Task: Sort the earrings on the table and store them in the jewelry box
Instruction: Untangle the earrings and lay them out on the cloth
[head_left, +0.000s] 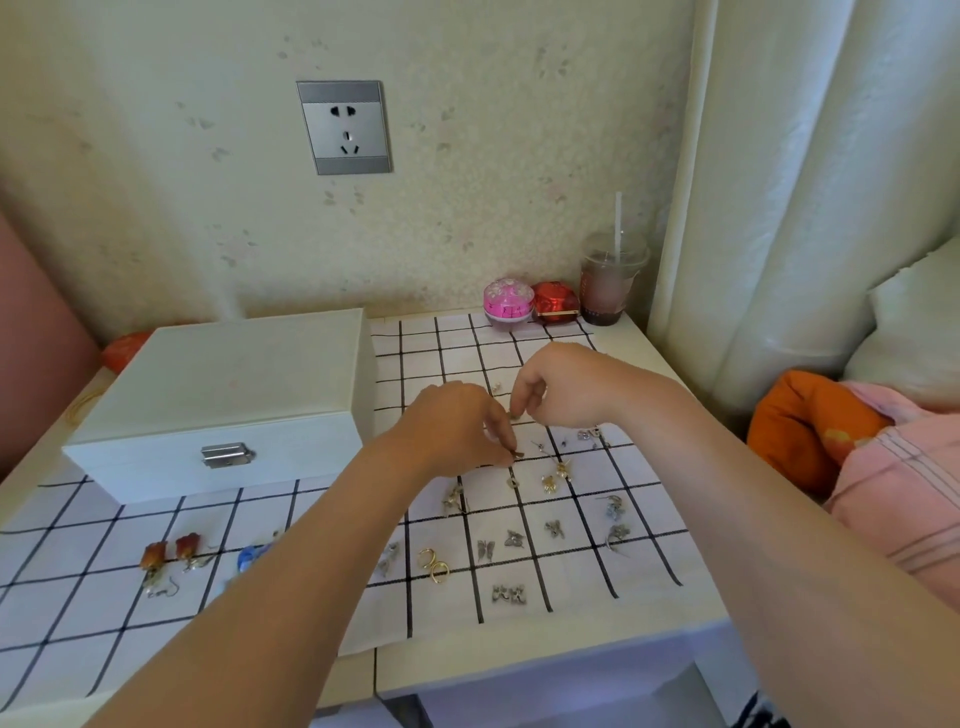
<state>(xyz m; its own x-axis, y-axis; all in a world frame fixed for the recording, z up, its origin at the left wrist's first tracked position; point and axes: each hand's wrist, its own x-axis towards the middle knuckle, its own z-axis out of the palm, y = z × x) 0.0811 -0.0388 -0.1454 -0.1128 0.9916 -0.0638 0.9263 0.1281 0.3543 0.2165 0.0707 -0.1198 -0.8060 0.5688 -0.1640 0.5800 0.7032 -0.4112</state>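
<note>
While the box is shut: sorting step, nothing stored yet, I think.
L hand (457, 431): grip narrow, thumb & finger pinch a small dark earring (517, 455) just above the cloth.
R hand (563, 387): grip narrow too, fingertips closed on a tiny bit (514, 414); can't tell what it is.
Hands: close together, R a bit farther back, over the checked cloth (649, 566).
Other earrings: gold hoops (434, 565), butterfly ones (500, 544), red rose pair (167, 555), lying on the near part of the cloth.
Jewelry box (218, 395): white, on the counter (519, 662), left of both hands, latch (227, 455) facing the person.
Next move, my guess: the box lies to the left, so the L hand is nearer; lid must open first.
Long side of the dark earring: too small to tell.
</note>
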